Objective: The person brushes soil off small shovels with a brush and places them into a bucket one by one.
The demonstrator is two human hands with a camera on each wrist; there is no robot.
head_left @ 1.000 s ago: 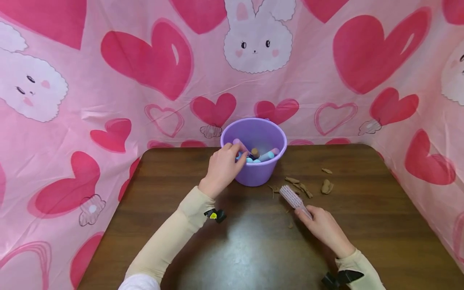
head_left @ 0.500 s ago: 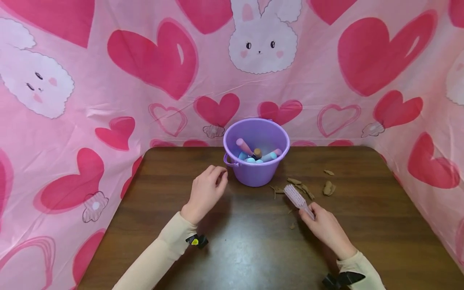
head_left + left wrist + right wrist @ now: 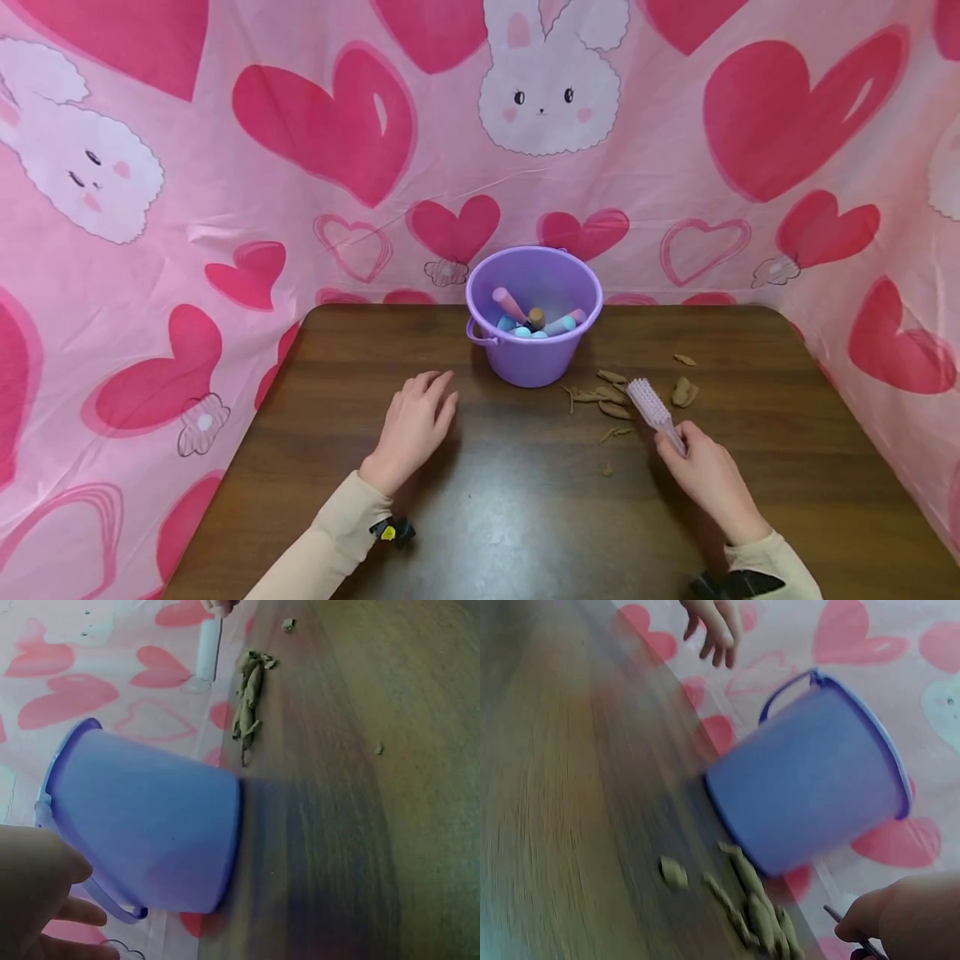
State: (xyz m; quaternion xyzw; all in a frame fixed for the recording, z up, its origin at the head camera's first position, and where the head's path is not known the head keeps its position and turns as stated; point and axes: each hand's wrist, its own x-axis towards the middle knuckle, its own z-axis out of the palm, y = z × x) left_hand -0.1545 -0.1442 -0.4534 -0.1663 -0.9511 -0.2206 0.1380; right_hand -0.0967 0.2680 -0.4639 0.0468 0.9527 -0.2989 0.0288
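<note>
My left hand (image 3: pixel 408 429) hovers over the table left of the purple bucket (image 3: pixel 528 362), fingers loosely extended and holding nothing. It is apart from the bucket, whose handle (image 3: pixel 480 335) hangs at its left side. With my right hand (image 3: pixel 712 479) I grip a pale pink brush (image 3: pixel 651 403) by its handle, bristles facing up. The brush head is above the table, beside several brown clay-like scraps (image 3: pixel 613 410). In the left wrist view the brush (image 3: pixel 208 649) appears raised off the tabletop. Only a dark sliver of the brush (image 3: pixel 832 911) shows in the right wrist view.
Inside the bucket lie pink, blue and grey cylinders and a brown-topped piece (image 3: pixel 536 317). A thicker brown lump (image 3: pixel 684 392) and small crumbs lie right of and below the scraps. A pink heart-and-rabbit cloth (image 3: pixel 442 125) closes off the back and sides of the brown table (image 3: pixel 510 500).
My left hand has come away from the bucket's rim, down and to the left, and its fingers have loosened. My right hand has carried the brush to the right, uncovering some brown scraps.
</note>
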